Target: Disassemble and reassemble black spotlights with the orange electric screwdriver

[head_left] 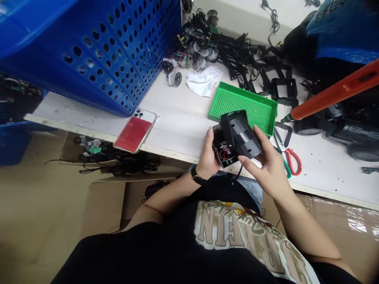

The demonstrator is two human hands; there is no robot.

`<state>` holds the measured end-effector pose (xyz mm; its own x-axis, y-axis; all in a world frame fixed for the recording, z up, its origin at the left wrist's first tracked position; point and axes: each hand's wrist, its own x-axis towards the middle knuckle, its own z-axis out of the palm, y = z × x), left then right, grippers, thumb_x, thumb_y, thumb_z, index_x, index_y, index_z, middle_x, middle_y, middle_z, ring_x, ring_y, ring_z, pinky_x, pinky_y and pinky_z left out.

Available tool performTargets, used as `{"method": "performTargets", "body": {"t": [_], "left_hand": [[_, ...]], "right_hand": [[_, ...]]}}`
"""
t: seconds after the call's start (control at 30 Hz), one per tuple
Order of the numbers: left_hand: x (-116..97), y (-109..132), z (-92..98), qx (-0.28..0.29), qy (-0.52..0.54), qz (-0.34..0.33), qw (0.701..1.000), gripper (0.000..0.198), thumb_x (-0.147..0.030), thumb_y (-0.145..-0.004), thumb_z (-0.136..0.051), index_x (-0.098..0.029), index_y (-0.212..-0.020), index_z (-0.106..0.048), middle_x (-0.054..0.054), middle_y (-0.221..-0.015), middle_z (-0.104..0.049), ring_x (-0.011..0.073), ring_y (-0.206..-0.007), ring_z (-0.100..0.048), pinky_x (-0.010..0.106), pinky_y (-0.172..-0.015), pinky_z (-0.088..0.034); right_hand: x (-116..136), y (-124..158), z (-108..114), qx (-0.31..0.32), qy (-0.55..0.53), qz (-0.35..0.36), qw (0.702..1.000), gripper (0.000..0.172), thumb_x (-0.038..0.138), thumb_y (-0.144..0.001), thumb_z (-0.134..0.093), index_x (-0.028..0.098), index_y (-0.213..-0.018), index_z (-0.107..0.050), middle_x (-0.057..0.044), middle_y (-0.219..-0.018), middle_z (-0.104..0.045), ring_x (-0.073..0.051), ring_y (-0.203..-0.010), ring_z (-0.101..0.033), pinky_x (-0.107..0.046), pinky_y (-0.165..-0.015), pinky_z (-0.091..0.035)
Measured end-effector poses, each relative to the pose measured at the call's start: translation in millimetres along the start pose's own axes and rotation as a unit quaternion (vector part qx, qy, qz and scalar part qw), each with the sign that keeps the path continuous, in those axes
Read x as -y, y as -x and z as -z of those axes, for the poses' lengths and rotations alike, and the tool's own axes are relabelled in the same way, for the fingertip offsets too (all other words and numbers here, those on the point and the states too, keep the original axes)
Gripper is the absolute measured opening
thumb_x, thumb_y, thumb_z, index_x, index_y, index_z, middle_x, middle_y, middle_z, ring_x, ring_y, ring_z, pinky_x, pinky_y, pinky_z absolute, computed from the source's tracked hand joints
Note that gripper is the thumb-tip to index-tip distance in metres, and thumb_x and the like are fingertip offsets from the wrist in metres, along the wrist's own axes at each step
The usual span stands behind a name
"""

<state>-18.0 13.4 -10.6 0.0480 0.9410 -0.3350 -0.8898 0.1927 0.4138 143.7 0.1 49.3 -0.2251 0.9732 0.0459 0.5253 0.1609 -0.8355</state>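
Note:
My left hand [209, 157] is closed on an opened black device housing [225, 161], with red wires and small parts showing inside. In my right hand [268, 167] is a black curved plastic cover [243, 136], tilted over the housing and touching or very near its edge. A black cable hangs below the housing. Just behind the two parts lies a shallow green perforated tray [237, 98]. Pliers-like cutters [287, 154] with red and green handles rest to the right of my right hand. Some of the housing's inside is hidden by the cover.
A large blue perforated crate [118, 59] stands at the left, with a red-backed phone [135, 130] before it. Motor parts, a white cloth [204, 81] and black cables [242, 55] lie at the back. An orange power screwdriver [334, 90] juts in from the right, above black housings.

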Motion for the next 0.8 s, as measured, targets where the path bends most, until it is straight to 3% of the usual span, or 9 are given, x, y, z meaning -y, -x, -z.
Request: {"method": "performTargets", "body": {"t": [0.13, 0.27, 0.37, 0.47, 0.57, 0.7, 0.8], "left_hand": [[-4.8, -0.1, 3.7, -0.018, 0.027, 0.058, 0.998, 0.056, -0.062, -0.107, -0.046, -0.016, -0.116, -0.076, 0.011, -0.118, -0.082, 0.0276, -0.116, -0.078, 0.043, -0.105, -0.061], [-9.6, 2.7, 2.4, -0.041, 0.025, 0.083, 0.995, 0.053, -0.059, -0.107, -0.047, -0.016, -0.117, -0.075, 0.01, -0.11, -0.083, 0.0222, -0.095, -0.081, 0.041, -0.097, -0.066], [-8.8, 3.3, 0.2, -0.053, 0.012, 0.101, 0.993, 0.053, -0.06, -0.105, -0.051, -0.016, -0.123, -0.073, 0.01, -0.111, -0.084, 0.0221, -0.094, -0.082, 0.04, -0.096, -0.066], [-5.2, 2.0, -4.7, -0.057, -0.003, 0.116, 0.992, 0.054, -0.059, -0.106, -0.05, -0.015, -0.129, -0.071, 0.011, -0.113, -0.083, 0.023, -0.096, -0.082, 0.04, -0.096, -0.066], [-0.9, 1.0, -13.5, -0.057, -0.016, 0.128, 0.99, 0.053, -0.056, -0.109, -0.043, -0.016, -0.134, -0.068, 0.011, -0.113, -0.083, 0.0228, -0.093, -0.082, 0.04, -0.093, -0.067], [4.5, 1.8, -24.5, -0.054, -0.035, 0.12, 0.991, 0.053, -0.054, -0.11, -0.042, -0.024, -0.151, -0.057, 0.011, -0.117, -0.082, 0.0243, -0.091, -0.082, 0.044, -0.089, -0.067], [7.9, 2.3, -26.3, -0.024, -0.046, 0.116, 0.992, 0.056, -0.056, -0.108, -0.047, -0.027, -0.155, -0.054, 0.012, -0.122, -0.081, 0.0261, -0.093, -0.082, 0.045, -0.084, -0.068]], "right_hand": [[-8.7, 19.9, 22.0, -0.075, -0.032, -0.007, 0.997, 0.085, 0.049, -0.088, -0.082, 0.033, -0.164, -0.045, -0.008, -0.169, -0.049, -0.035, -0.154, -0.052, -0.057, -0.127, -0.047], [-36.7, 49.5, 54.8, -0.187, -0.003, -0.073, 0.98, 0.084, 0.05, -0.084, -0.085, 0.033, -0.16, -0.052, -0.009, -0.165, -0.053, -0.037, -0.153, -0.052, -0.064, -0.129, -0.041], [-80.1, 72.1, 84.8, -0.266, 0.045, -0.152, 0.951, 0.089, 0.058, -0.079, -0.086, 0.029, -0.157, -0.055, -0.013, -0.16, -0.059, -0.039, -0.147, -0.059, -0.064, -0.123, -0.047], [-133.4, 88.2, 117.8, -0.31, 0.096, -0.224, 0.919, 0.083, 0.065, -0.082, -0.079, 0.031, -0.155, -0.057, -0.013, -0.145, -0.07, -0.035, -0.129, -0.072, -0.057, -0.112, -0.057], [-182.5, 94.5, 143.9, -0.359, 0.15, -0.274, 0.879, 0.091, 0.056, -0.07, -0.092, 0.023, -0.149, -0.062, -0.024, -0.131, -0.074, -0.037, -0.113, -0.078, -0.05, -0.092, -0.062], [-229.7, 97.3, 155.0, -0.389, 0.234, -0.281, 0.845, 0.092, 0.049, -0.06, -0.098, 0.018, -0.14, -0.066, -0.028, -0.131, -0.071, -0.049, -0.127, -0.069, -0.06, -0.102, -0.055], [-259.1, 104.8, 158.0, -0.383, 0.258, -0.252, 0.85, 0.088, 0.049, -0.06, -0.098, 0.025, -0.138, -0.066, -0.023, -0.132, -0.071, -0.053, -0.133, -0.065, -0.065, -0.109, -0.05]]}}
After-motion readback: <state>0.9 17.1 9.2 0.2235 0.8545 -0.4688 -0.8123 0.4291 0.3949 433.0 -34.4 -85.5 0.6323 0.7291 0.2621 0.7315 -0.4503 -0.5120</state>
